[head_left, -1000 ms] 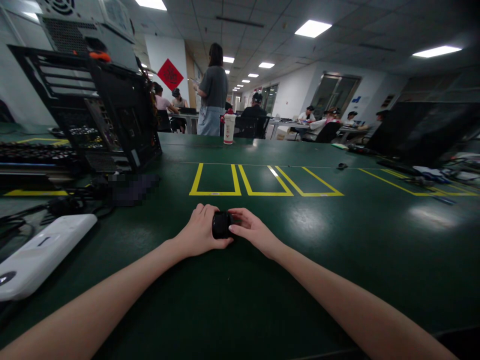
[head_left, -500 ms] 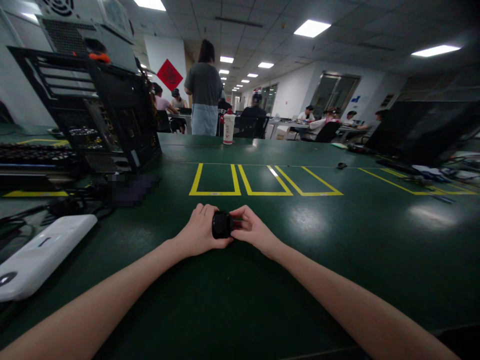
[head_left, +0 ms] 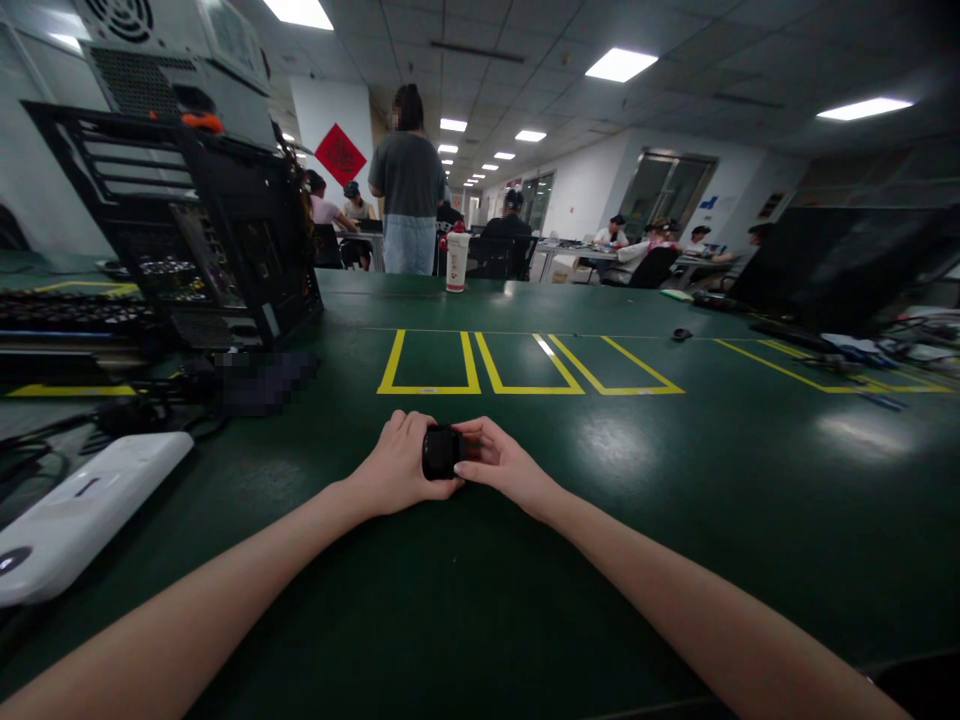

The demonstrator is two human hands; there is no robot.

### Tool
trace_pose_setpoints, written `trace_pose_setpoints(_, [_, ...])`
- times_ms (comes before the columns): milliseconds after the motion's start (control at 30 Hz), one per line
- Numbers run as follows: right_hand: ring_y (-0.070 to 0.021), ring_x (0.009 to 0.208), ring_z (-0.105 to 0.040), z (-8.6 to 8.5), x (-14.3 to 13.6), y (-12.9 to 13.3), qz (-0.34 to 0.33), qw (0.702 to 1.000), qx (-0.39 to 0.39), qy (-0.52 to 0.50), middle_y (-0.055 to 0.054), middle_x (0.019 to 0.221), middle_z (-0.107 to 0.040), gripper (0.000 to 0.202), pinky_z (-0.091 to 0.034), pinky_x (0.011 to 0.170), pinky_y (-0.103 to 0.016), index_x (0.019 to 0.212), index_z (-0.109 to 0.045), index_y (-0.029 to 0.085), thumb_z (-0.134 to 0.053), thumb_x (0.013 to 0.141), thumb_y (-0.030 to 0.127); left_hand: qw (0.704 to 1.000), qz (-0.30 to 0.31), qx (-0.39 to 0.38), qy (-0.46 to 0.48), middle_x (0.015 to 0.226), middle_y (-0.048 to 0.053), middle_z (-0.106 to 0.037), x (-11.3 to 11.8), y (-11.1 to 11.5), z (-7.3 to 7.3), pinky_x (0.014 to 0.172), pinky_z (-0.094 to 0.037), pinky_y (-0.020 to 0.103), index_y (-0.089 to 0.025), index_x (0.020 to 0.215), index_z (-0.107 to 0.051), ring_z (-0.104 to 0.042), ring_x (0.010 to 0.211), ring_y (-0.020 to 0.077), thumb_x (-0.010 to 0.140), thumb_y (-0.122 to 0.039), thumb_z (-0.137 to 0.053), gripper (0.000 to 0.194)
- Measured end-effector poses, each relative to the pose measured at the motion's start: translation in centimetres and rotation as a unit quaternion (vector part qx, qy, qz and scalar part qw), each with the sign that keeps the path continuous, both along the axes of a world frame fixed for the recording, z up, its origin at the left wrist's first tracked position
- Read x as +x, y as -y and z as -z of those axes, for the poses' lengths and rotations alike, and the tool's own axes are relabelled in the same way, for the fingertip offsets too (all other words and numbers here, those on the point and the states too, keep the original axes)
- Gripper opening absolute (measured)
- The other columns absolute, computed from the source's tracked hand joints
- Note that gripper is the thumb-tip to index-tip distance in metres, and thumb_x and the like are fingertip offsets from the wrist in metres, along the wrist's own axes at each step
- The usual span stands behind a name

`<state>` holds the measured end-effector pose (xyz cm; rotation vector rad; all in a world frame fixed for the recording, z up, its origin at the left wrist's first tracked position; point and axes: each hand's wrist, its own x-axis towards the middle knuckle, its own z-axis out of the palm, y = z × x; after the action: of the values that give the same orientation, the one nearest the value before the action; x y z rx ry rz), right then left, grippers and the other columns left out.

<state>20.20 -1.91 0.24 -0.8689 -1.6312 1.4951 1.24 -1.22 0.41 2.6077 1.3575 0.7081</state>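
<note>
A small black object point(head_left: 441, 453) is held between my two hands, just above or on the green table point(head_left: 480, 590); the gap below it is too dark to judge. My left hand point(head_left: 401, 465) wraps round its left side, with the thumb along the near edge. On its right side, the fingertips and thumb of my right hand point(head_left: 499, 462) pinch it. Beyond the hands, yellow tape outlines point(head_left: 427, 390) mark the tabletop.
An open black computer case point(head_left: 247, 230) and cables stand at the left, near a white device point(head_left: 97, 510). A paper cup point(head_left: 456, 262) is at the far edge. Dark monitors point(head_left: 847, 260) and clutter sit at the right. Beyond, one person point(head_left: 407, 180) stands; several sit.
The fingers of my right hand have shifted slightly left along the black object. My left hand keeps its grip. The standing person's head has turned slightly.
</note>
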Motion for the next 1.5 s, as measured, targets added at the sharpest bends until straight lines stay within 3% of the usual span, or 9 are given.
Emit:
trace_pose_setpoints(167, [-0.0187, 0.1, -0.053, -0.16, -0.09, 0.1, 0.01, 1.0, -0.001, -0.014, -0.003, 0.103, -0.054, 0.025, -0.042, 0.088, -0.039, 0.098, -0.052, 0.023, -0.059, 0.075, 0.027, 1.0, 0.001, 0.003, 0.0, 0.096, 0.008, -0.047, 0.01, -0.04, -0.01, 0.076, -0.04, 0.038, -0.014, 0.102, -0.044, -0.042, 0.086, 0.0232, 0.063, -0.057, -0.059, 0.059])
trace_pose_setpoints(333, [-0.0188, 0.104, -0.051, 0.02, -0.1, -0.24, 0.016, 1.0, -0.008, 0.007, -0.004, 0.107, -0.053, 0.041, -0.039, 0.091, -0.039, 0.113, -0.046, 0.024, -0.059, 0.075, 0.025, 1.0, -0.003, 0.02, -0.01, 0.094, 0.008, -0.048, 0.18, -0.19, 0.18, 0.077, -0.04, 0.039, -0.013, 0.101, -0.045, -0.042, 0.086, 0.024, 0.063, -0.057, -0.059, 0.059])
trace_pose_setpoints(567, [-0.0191, 0.103, -0.052, -0.09, 0.1, -0.19, -0.024, 1.0, -0.009, -0.003, -0.003, 0.107, -0.052, 0.047, -0.043, 0.089, -0.039, 0.106, -0.046, 0.025, -0.068, 0.065, 0.017, 1.0, 0.001, 0.027, -0.004, 0.093, 0.008, -0.048, 0.17, -0.21, 0.42, 0.075, -0.04, 0.038, -0.013, 0.102, -0.043, -0.042, 0.084, 0.0235, 0.064, -0.056, -0.058, 0.058])
trace_pose_setpoints(700, [-0.0184, 0.101, -0.052, -0.27, 0.01, 0.04, -0.003, 1.0, -0.003, -0.001, -0.003, 0.103, -0.053, 0.031, -0.04, 0.09, -0.04, 0.102, -0.049, 0.023, -0.061, 0.074, 0.027, 1.0, 0.001, 0.022, 0.0, 0.093, 0.008, -0.048, 0.07, -0.22, 0.38, 0.075, -0.04, 0.037, -0.014, 0.101, -0.044, -0.042, 0.084, 0.023, 0.062, -0.057, -0.059, 0.059])
trace_pose_setpoints(800, [-0.0188, 0.101, -0.052, -0.3, 0.01, 0.07, 0.005, 1.0, -0.006, 0.006, -0.003, 0.105, -0.053, 0.032, -0.04, 0.09, -0.041, 0.106, -0.048, 0.024, -0.058, 0.076, 0.029, 1.0, 0.001, 0.018, 0.004, 0.094, 0.008, -0.048, 0.02, -0.24, 0.35, 0.074, -0.04, 0.037, -0.014, 0.101, -0.045, -0.042, 0.084, 0.023, 0.062, -0.057, -0.059, 0.059])
trace_pose_setpoints(1100, [-0.0193, 0.103, -0.052, -0.19, 0.14, -0.07, -0.021, 1.0, -0.017, -0.008, -0.003, 0.106, -0.052, 0.044, -0.043, 0.089, -0.04, 0.105, -0.046, 0.024, -0.067, 0.066, 0.016, 1.0, 0.0, 0.022, -0.001, 0.094, 0.009, -0.048, 0.15, -0.05, 0.26, 0.074, -0.04, 0.037, -0.013, 0.1, -0.045, -0.043, 0.084, 0.0235, 0.064, -0.057, -0.057, 0.058])
trace_pose_setpoints(1300, [-0.0172, 0.098, -0.053, -0.36, -0.16, 0.1, 0.009, 1.0, -0.01, -0.015, -0.002, 0.098, -0.055, 0.026, -0.04, 0.089, -0.038, 0.1, -0.05, 0.022, -0.059, 0.075, 0.026, 1.0, -0.001, 0.028, -0.005, 0.092, 0.008, -0.048, 0.11, -0.14, 0.35, 0.075, -0.04, 0.037, -0.013, 0.1, -0.045, -0.042, 0.084, 0.0234, 0.063, -0.058, -0.058, 0.06])
trace_pose_setpoints(1500, [-0.0188, 0.105, -0.05, -0.48, 0.01, 0.04, 0.004, 1.0, -0.029, 0.008, -0.005, 0.107, -0.052, 0.041, -0.038, 0.093, -0.04, 0.111, -0.046, 0.023, -0.061, 0.073, 0.024, 1.0, -0.003, 0.028, -0.006, 0.093, 0.008, -0.048, 0.17, -0.19, 0.3, 0.075, -0.039, 0.037, -0.013, 0.1, -0.044, -0.042, 0.084, 0.0232, 0.063, -0.056, -0.058, 0.058])
